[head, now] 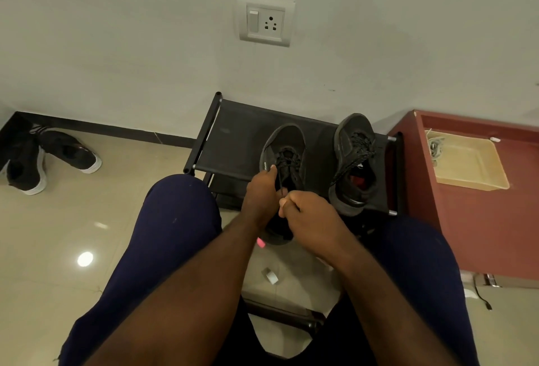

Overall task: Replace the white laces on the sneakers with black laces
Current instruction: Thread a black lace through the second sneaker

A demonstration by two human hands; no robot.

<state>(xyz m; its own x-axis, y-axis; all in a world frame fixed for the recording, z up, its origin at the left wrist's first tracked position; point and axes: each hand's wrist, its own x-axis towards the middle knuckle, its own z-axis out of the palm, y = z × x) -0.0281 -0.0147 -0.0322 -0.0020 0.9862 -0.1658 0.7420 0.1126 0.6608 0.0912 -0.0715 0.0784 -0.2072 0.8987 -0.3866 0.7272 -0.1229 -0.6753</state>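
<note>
Two black sneakers stand on a low black rack (233, 138). The left sneaker (287, 143) carries a black lace (280, 179) that runs from its eyelets toward my hands. My left hand (262, 190) rests against the sneaker's side with its thumb by the eyelets. My right hand (303, 208) pinches the lace end just in front of the shoe's opening. The right sneaker (354, 161) stands apart, laced in black with a red insole showing. White laces (434, 146) lie in a tan tray (478, 173) on the right.
A red cabinet (481, 234) holds the tray at right. Another pair of black shoes with white soles (43, 158) lies on the tiled floor at far left. My knees in navy trousers flank the rack. A wall socket (265, 22) is above.
</note>
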